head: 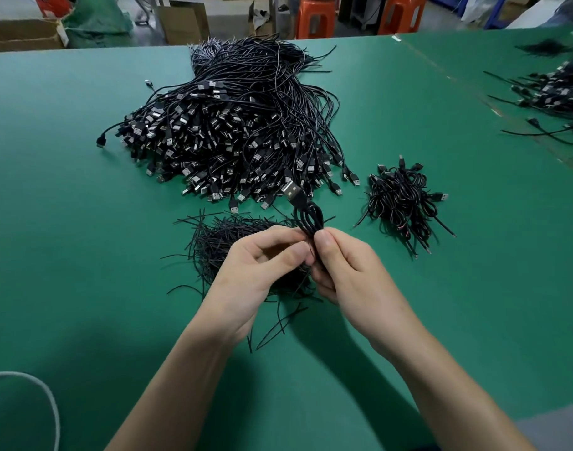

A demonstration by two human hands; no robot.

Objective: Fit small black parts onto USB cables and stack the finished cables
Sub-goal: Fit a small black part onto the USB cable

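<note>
A coiled black USB cable (306, 211) stands up between my hands, its metal plug pointing up and left. My right hand (346, 271) pinches the coil's lower end between thumb and fingers. My left hand (262, 265) has its fingers curled against the same spot, pinching the cable. Under my hands lies a loose heap of thin black ties (223, 242). A big pile of uncoiled USB cables (233, 131) fills the middle of the green table (83, 222). A small stack of coiled cables (402, 200) sits to the right.
Another heap of cables (551, 92) lies at the far right edge. A white cord (34, 385) loops at the lower left. Beyond the table stand orange stools (314, 17) and cardboard boxes (184, 21).
</note>
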